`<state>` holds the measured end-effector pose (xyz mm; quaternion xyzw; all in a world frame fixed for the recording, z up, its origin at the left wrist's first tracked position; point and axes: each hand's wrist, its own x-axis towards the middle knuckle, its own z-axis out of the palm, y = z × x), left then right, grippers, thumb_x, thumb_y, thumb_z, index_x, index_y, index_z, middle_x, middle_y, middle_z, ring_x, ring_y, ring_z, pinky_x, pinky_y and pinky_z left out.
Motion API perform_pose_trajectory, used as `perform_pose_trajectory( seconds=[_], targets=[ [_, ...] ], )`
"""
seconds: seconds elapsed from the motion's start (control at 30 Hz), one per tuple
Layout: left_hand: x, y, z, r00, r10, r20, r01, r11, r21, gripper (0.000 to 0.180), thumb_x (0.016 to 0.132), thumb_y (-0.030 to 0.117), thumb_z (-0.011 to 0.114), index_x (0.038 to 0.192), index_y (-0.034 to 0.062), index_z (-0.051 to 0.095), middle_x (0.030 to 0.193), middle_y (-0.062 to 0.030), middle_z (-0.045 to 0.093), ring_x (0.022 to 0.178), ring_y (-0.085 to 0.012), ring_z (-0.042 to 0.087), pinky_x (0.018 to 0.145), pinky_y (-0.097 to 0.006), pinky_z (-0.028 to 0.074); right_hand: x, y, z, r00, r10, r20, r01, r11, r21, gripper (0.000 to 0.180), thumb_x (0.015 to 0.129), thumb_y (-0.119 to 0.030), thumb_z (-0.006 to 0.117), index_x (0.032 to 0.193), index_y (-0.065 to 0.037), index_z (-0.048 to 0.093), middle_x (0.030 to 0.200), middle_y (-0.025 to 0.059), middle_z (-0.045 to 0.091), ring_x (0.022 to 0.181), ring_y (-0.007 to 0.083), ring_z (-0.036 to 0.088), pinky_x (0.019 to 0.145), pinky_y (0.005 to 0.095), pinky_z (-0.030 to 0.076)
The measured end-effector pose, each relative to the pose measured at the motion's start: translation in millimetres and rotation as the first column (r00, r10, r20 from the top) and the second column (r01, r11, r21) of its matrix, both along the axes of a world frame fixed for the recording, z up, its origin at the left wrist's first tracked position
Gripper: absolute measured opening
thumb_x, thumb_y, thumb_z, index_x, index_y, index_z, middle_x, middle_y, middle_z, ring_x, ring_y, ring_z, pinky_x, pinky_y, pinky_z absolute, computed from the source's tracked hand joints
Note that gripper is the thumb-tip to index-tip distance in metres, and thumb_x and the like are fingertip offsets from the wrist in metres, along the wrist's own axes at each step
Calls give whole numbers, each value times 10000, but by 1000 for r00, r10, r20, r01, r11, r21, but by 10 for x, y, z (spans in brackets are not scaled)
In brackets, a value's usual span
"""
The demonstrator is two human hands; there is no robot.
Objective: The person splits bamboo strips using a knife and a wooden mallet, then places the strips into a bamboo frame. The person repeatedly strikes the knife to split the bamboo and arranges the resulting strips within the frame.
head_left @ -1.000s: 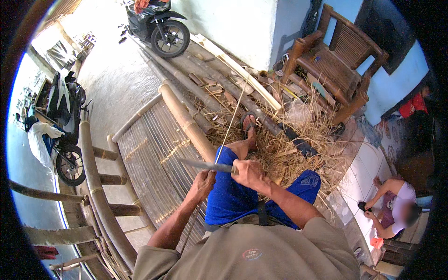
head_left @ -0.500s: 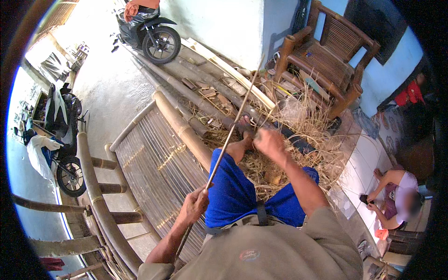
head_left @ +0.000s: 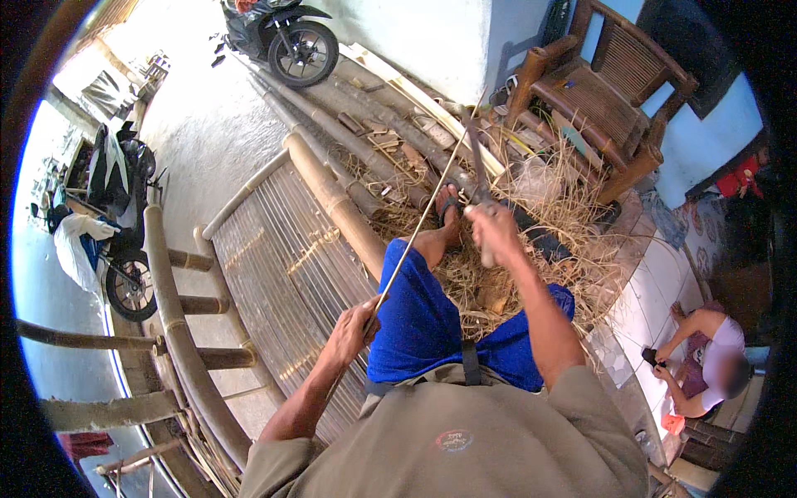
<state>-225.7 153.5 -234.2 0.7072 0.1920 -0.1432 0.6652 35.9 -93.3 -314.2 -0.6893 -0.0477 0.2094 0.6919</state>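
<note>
My left hand [head_left: 353,332] is closed round a long thin bamboo strip [head_left: 420,230], which slants from beside my left forearm up past my left knee. In my right hand [head_left: 495,228], fingers wrapped round its handle, is a large knife [head_left: 476,158] with a dark blade pointing up and away. The blade stands just right of the strip's far part; whether they touch I cannot tell. Under and beyond the right hand lies a heap of pale bamboo shavings [head_left: 540,220]. My sandalled foot [head_left: 449,205] rests at its left edge.
A slatted bamboo bench [head_left: 278,241] stands at my left. Bamboo poles [head_left: 349,149] lie along the wall ahead. At the far right are a bamboo armchair [head_left: 594,91] and a seated person [head_left: 706,357] holding a dark object. Motorbikes [head_left: 303,51] stand at the back and left.
The right hand has moved slightly right and nearer me, and the knife's blade now shows plainly, pointing up. My left hand stays on the strip. The whole view has shifted a little.
</note>
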Motion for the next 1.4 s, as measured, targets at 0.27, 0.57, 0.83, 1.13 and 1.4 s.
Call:
perform_pose_trajectory(
  seconds=[0.27, 0.57, 0.83, 1.13, 1.4],
  targets=[
    [168, -191, -91, 981, -147, 127, 93, 930, 356, 524, 1039, 320, 464, 1476, 35, 415, 733, -21, 573, 680, -59, 533, 601, -225, 442, -786, 747, 205, 906, 179, -382, -20, 922, 386, 179, 886, -202, 698, 895, -65, 582, 608, 15, 536, 485, 127, 528, 444, 280, 448],
    [-194, -169, 25, 985, 115, -129, -137, 976, -172, 406, 1055, 326, 455, 1348, 50, 509, 703, 52, 394, 561, -54, 373, 484, -214, 330, -495, 643, 19, 997, 78, 17, -76, 991, -113, 238, 913, -278, 669, 864, -59, 591, 614, -1, 547, 487, 146, 542, 446, 311, 440],
    [226, -69, -205, 978, 201, -51, -207, 930, -304, 515, 1048, 316, 489, 1487, 63, 399, 661, 69, 386, 524, -51, 379, 437, -214, 314, -1304, 403, 176, 664, 619, 420, -181, 678, -712, 274, 774, -284, 748, 804, -81, 567, 744, 176, 659, 722, 379, 677, 640, 498, 532],
    [109, -102, -95, 981, 182, -63, -192, 930, -315, 562, 1032, 338, 533, 1488, 40, 396, 610, 79, 359, 483, -54, 341, 445, -234, 261, -861, 342, 334, 564, 672, 480, -176, 666, -725, 268, 803, -292, 709, 873, -56, 603, 807, 211, 675, 733, 409, 674, 659, 506, 540],
    [68, -40, -31, 997, 66, 51, -56, 984, -171, 543, 1052, 359, 473, 1488, 43, 410, 642, 78, 401, 531, -33, 364, 472, -208, 304, -692, 243, 292, 574, 632, 521, -81, 677, -732, 273, 789, -278, 708, 895, -55, 593, 777, 194, 662, 751, 408, 673, 658, 503, 539]
  ],
)
